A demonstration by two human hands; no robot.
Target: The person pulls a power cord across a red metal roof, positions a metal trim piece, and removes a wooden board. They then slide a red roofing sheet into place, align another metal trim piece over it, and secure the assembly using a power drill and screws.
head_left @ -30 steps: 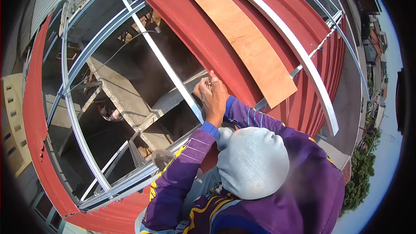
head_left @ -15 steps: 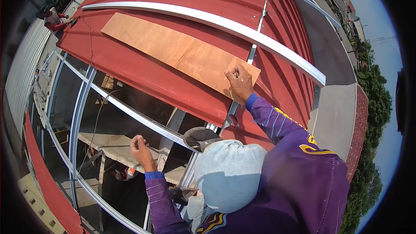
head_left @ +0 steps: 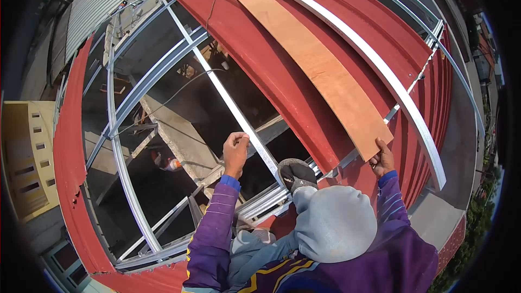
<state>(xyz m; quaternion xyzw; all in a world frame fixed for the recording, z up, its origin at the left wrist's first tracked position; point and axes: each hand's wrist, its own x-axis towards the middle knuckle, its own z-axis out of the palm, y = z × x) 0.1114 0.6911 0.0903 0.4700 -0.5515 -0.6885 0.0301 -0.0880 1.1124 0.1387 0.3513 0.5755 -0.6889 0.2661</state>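
A long strip of plywood (head_left: 320, 70) lies across the red metal roofing sheets (head_left: 287, 95). My right hand (head_left: 383, 157) grips its near end, thumb on top and fingers under the edge. In front of a silver metal purlin (head_left: 228, 100) my left hand (head_left: 235, 154) is raised, fingers curled together. Whether anything small sits in those fingers is hidden. My bent knee, in pale blue trousers (head_left: 336, 222), is below the hands, and a dark shoe (head_left: 297, 172) rests by the roofing edge.
A long silver metal channel (head_left: 374, 57) lies beside the plywood on the roofing. Left of me, open roof framing (head_left: 116, 146) spans a deep drop with concrete beams (head_left: 179, 135) below. A person with an orange-and-white item (head_left: 172, 164) is partly visible down there. A cable (head_left: 214, 0) trails over the roofing.
My right hand has gone from a closed fist over the plywood to holding its near end. My view has swung left, bringing more open framing into sight. The left hand stays raised.
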